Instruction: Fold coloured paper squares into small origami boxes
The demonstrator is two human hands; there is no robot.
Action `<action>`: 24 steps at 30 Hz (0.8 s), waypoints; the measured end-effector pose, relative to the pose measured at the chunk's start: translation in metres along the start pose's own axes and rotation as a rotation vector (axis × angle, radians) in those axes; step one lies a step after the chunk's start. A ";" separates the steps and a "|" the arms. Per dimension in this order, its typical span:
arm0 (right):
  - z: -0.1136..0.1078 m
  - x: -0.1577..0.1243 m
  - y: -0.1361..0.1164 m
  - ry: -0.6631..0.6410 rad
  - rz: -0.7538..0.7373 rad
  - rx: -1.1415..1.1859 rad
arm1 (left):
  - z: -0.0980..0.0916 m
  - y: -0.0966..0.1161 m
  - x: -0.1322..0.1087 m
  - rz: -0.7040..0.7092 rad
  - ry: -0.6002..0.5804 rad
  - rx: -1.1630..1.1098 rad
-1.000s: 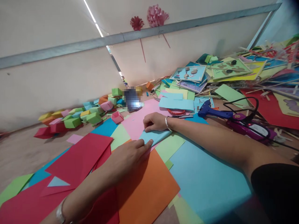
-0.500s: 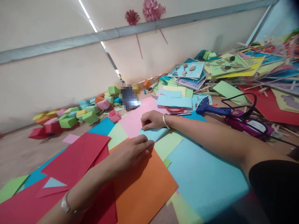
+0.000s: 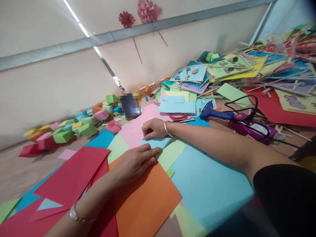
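Observation:
A folded sheet of light blue paper point(image 3: 158, 142) lies under both my hands. My right hand point(image 3: 154, 128), a silver bangle at its wrist, is curled with its bent fingers on the far part of this sheet. At the near edge my left hand point(image 3: 137, 161) has its fingers close together and pressed on the fold; its thumb is hidden. Beneath the left hand is an orange sheet point(image 3: 148, 200), with red paper point(image 3: 71, 174) beside it under the forearm. A pale green sheet point(image 3: 172, 156) and a large light blue sheet point(image 3: 212, 184) extend under the right arm.
Scissors with red handles point(image 3: 177, 116) lie partly under blue paper strips point(image 3: 176, 107). To the right are a blue and purple glue gun point(image 3: 217, 113) with a black cord and piled framed pictures point(image 3: 190, 73). Paper cubes point(image 3: 86, 130) line the wall; a blurred phone-like object point(image 3: 129, 105) stands nearby.
The whole view has shifted, so surroundings appear farther left. Both hands remain on the light blue paper, with the left fingertips slightly farther along its near edge. A dark shape appears at the right edge.

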State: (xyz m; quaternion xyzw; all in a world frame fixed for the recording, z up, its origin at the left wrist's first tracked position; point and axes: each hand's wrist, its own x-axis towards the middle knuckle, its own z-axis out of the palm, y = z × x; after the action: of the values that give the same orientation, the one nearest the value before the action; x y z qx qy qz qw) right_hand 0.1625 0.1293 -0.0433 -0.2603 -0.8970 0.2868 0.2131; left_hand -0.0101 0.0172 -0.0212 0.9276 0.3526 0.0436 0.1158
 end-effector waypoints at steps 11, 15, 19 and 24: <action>-0.002 0.000 -0.004 -0.012 0.022 0.004 | -0.008 0.021 0.019 -0.178 -0.265 0.288; -0.003 -0.002 -0.007 -0.027 0.049 0.014 | -0.017 0.037 0.036 -0.255 -0.381 0.377; -0.005 -0.004 -0.010 -0.039 0.069 0.023 | -0.023 0.048 0.049 -0.266 -0.420 0.414; -0.007 -0.005 -0.014 -0.054 0.084 0.006 | -0.022 0.054 0.049 -0.254 -0.401 0.449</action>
State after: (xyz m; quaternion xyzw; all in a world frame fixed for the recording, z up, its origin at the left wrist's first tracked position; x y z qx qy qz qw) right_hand 0.1656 0.1192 -0.0308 -0.2892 -0.8897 0.3053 0.1776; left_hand 0.0579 0.0143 0.0136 0.8687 0.4364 -0.2334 -0.0198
